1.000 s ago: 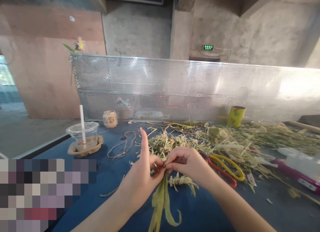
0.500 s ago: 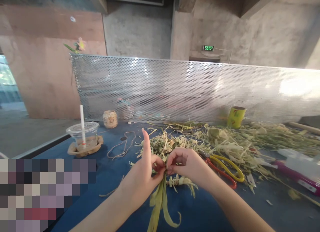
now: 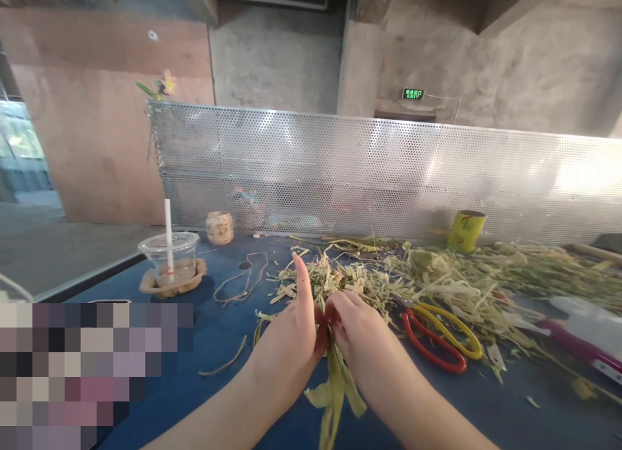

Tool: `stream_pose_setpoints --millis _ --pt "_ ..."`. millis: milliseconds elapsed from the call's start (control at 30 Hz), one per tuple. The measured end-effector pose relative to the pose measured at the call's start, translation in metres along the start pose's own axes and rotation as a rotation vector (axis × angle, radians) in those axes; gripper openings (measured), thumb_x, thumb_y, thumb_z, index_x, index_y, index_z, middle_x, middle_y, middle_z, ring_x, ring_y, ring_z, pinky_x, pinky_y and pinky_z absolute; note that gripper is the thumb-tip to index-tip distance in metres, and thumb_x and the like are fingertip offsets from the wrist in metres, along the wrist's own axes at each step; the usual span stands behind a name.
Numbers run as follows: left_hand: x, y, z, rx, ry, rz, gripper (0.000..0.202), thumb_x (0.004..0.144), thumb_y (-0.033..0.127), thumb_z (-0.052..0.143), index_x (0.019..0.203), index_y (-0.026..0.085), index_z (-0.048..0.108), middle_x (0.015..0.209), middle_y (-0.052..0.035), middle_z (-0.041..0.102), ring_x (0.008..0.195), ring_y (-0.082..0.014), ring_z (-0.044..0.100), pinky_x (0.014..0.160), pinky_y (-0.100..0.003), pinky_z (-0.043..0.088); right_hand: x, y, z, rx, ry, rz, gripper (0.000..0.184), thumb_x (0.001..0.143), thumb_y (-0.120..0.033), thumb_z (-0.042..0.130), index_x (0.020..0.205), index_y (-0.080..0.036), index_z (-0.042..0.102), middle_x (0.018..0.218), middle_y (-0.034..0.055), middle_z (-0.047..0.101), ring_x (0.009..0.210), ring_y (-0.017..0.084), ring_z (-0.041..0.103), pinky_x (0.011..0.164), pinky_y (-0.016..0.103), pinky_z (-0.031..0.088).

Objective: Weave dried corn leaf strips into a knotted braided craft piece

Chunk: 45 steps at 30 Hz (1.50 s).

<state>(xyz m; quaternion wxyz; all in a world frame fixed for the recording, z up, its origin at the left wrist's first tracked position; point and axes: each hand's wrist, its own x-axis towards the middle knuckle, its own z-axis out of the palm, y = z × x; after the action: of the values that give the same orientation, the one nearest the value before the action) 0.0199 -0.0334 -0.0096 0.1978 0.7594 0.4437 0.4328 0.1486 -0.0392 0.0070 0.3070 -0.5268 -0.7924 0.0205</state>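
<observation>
Long green dried leaf strips (image 3: 333, 379) hang down between my two hands at the middle of the table. My left hand (image 3: 291, 330) grips them near their upper end, its thumb pointing up and its other fingers curled inward. My right hand (image 3: 357, 327) presses against it from the other side, fingers bent over the same spot. The exact pinch point is hidden by the knuckles. Just beyond both hands lies a heap of pale shredded leaf pieces (image 3: 335, 272). To the right of my right hand rest scissors with one red and one yellow handle (image 3: 437, 349).
A lidded plastic cup with a straw (image 3: 168, 252) stands in a cardboard holder at left. Thin twine (image 3: 243, 291) and a small woven jar (image 3: 219, 228) are nearby. At right are a yellow-green can (image 3: 466, 231), loose dried leaves (image 3: 525, 269) and a purple-and-white tool (image 3: 576, 346). A perforated metal screen (image 3: 311, 158) runs behind.
Both hands have turned inward and closed together around the leaf strips. My right hand now hides the small knotted leaf bundle beside it. The view has shifted slightly left.
</observation>
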Motion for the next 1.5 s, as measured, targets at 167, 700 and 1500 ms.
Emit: stream_pose_setpoints --millis 167,700,1500 --pt "0.000 0.010 -0.010 -0.043 0.011 -0.048 0.100 0.072 0.014 0.052 0.131 0.015 -0.029 0.065 0.0019 0.062 0.056 -0.0150 0.057 0.059 -0.029 0.047 -0.006 -0.005 0.005 -0.060 0.156 -0.090 0.017 0.073 -0.001 0.046 0.073 -0.017 0.050 0.071 0.0023 0.056 0.055 0.013 0.056 0.048 0.021 0.042" --pt "0.001 0.024 -0.033 -0.654 0.061 -0.220 0.109 0.069 0.018 0.065 0.134 0.016 -0.023 0.072 -0.0020 0.066 0.069 -0.0167 0.061 0.065 -0.030 0.049 -0.008 0.012 0.006 0.136 0.534 -0.606 0.021 0.078 0.000 0.048 0.089 -0.017 0.052 0.083 0.0061 0.060 0.081 0.014 0.058 0.074 0.025 0.050" --pt "0.007 0.011 -0.022 -0.950 -0.010 -0.447 0.099 0.066 0.015 0.069 0.138 0.013 0.001 0.070 0.0014 0.055 0.062 -0.0113 0.054 0.052 -0.023 0.048 -0.006 0.016 -0.008 -0.519 0.447 -0.971 0.018 0.083 -0.011 0.042 0.090 -0.012 0.059 0.080 0.0093 0.067 0.072 0.021 0.061 0.061 0.033 0.054"
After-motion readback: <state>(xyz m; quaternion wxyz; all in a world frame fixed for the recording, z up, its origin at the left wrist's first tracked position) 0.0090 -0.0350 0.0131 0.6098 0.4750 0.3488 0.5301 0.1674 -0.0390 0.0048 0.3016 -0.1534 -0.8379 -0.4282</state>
